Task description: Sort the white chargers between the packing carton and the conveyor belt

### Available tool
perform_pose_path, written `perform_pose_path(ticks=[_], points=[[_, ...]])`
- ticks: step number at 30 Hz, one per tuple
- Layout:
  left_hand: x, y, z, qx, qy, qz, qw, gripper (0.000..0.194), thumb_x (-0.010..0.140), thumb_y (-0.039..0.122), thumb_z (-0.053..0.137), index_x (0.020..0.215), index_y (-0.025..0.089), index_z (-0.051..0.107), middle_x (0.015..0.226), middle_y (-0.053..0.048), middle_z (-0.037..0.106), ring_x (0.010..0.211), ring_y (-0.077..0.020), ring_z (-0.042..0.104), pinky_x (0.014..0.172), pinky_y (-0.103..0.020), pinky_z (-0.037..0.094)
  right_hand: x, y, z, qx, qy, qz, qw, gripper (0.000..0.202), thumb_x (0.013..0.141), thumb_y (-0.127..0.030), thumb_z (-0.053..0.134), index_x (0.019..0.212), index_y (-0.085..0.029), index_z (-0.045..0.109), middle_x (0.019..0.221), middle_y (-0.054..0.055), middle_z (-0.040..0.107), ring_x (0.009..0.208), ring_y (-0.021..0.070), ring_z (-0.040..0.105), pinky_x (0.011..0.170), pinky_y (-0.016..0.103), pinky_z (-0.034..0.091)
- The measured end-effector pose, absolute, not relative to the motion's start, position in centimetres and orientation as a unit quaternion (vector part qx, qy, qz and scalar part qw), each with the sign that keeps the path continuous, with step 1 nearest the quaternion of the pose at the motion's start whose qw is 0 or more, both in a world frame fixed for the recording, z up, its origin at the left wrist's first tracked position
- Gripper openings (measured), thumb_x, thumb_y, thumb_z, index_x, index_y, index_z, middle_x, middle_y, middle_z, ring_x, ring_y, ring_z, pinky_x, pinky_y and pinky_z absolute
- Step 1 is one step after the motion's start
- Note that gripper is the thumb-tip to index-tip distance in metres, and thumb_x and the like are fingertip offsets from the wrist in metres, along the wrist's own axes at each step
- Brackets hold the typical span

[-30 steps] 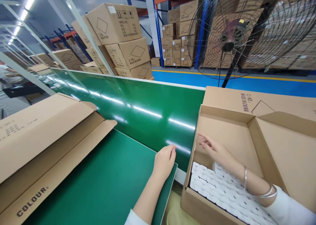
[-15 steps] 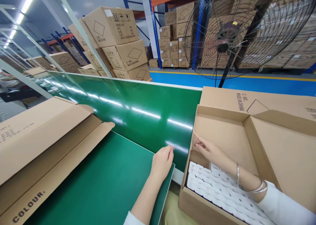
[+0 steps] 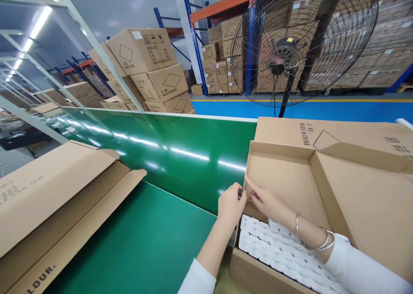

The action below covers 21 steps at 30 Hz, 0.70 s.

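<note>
Your left hand [image 3: 231, 204] and right hand [image 3: 263, 200], 2 close together, touch 1 open cardboard carton [image 3: 258, 269]; whether they grip I can't tell.

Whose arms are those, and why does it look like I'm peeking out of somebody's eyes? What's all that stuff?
There's no robot here, just a person with bare hands. The camera sits on the person's head, looking forward and down, so you see almost what they see.

The left hand and right hand meet at the side of an open cardboard box. The left is just outside it, the right on the inner side. Their fingers are at the edge, but I can't tell whether they are pinching anything. Neat rows of white pieces sit inside.

On the green tabletop lies another cardboard carton. Behind stands a big fan.
</note>
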<state>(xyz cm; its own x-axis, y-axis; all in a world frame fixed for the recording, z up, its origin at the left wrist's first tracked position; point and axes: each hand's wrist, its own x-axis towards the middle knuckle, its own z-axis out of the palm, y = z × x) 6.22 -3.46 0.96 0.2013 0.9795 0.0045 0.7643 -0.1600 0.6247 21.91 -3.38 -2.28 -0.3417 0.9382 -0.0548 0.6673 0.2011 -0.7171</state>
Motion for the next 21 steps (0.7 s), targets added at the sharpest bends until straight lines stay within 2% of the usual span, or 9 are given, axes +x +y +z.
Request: perform_pose_path(ticks=[5, 9, 18, 21], points=[[5.3, -3.4, -0.7, 0.731, 0.563, 0.273, 0.271, 0.025, 0.089, 0.028, 0.042, 0.076, 0.020, 0.061, 0.073, 0.000, 0.066, 0.066, -0.0141, 0.058, 0.062, -0.024, 0.039, 21.7, -3.5, -1.6, -0.555, -0.727, 0.344, 0.211, 0.061, 0.089, -0.025, 0.030, 0.149, -0.021, 0.020, 0.078, 0.001, 0.064, 0.067, 0.0186, 0.060, 0.066, 0.030, 0.045], [5.0, -3.1, -1.3, 0.718, 0.554, 0.299, 0.298, 0.026, 0.089, 0.028, 0.043, 0.076, 0.019, 0.064, 0.069, 0.000, 0.065, 0.062, -0.0129, 0.056, 0.059, -0.023, 0.036, 21.7, -3.4, -1.4, -0.572, -0.710, 0.352, 0.210, 0.059, 0.090, -0.030, 0.030, 0.148, -0.018, 0.024, 0.081, 0.002, 0.067, 0.069, 0.0196, 0.060, 0.065, 0.031, 0.044], [5.2, -3.3, -0.9, 0.698, 0.555, 0.306, 0.332, 0.021, 0.087, 0.029, 0.046, 0.083, 0.020, 0.064, 0.079, 0.000, 0.069, 0.072, -0.0138, 0.061, 0.066, -0.023, 0.043, 21.9, -3.3, -1.9, -0.563, -0.709, 0.361, 0.225, 0.059, 0.090, -0.030, 0.030, 0.147, -0.018, 0.026, 0.083, 0.001, 0.066, 0.072, 0.0189, 0.060, 0.071, 0.032, 0.045], [5.2, -3.5, -0.7, 0.704, 0.558, 0.294, 0.325, 0.022, 0.087, 0.030, 0.046, 0.092, 0.021, 0.065, 0.085, 0.000, 0.069, 0.076, -0.0151, 0.062, 0.070, -0.024, 0.045, 22.0, -3.2, -2.4, -0.557, -0.710, 0.359, 0.237, 0.058, 0.089, -0.029, 0.031, 0.146, -0.017, 0.028, 0.081, 0.001, 0.066, 0.069, 0.0182, 0.059, 0.070, 0.031, 0.046]])
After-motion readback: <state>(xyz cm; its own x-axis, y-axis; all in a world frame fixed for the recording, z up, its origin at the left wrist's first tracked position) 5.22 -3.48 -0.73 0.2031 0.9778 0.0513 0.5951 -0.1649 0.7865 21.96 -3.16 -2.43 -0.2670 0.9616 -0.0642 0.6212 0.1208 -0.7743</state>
